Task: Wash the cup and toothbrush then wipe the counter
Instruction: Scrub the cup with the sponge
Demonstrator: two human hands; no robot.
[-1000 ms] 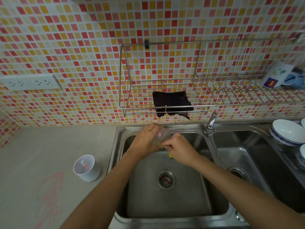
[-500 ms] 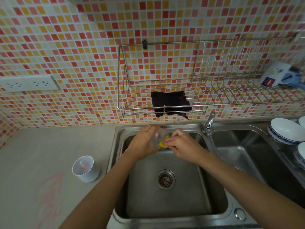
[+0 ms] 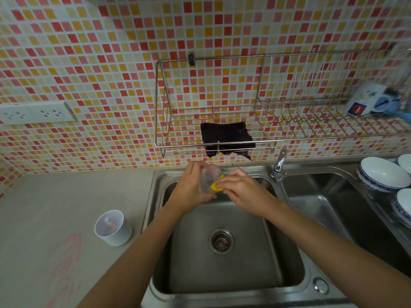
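Head view: over the back of the left sink basin point(image 3: 222, 274), left hand point(image 3: 191, 190) wrapped around a clear plastic cup point(image 3: 209, 180), mouth tipped toward the right hand point(image 3: 244, 190). Right hand pinched shut on a yellow sponge point(image 3: 216, 186), now pressed against the cup's rim and wall, where a second ago barely any yellow showed below the fingers. Reads as scrubbing under way, sponge worked round the cup; rinsing not yet done, no water visibly running from the faucet point(image 3: 278, 165) just right of the right hand. Well left of the left hand, on the surface point(image 3: 66, 196), a white cup point(image 3: 112, 227) with what may be the toothbrush inside, untouched. Red scrawl point(image 3: 66, 263) nearer the body, unwiped. Dark cloth point(image 3: 226, 138) hanging on the rack above both hands.
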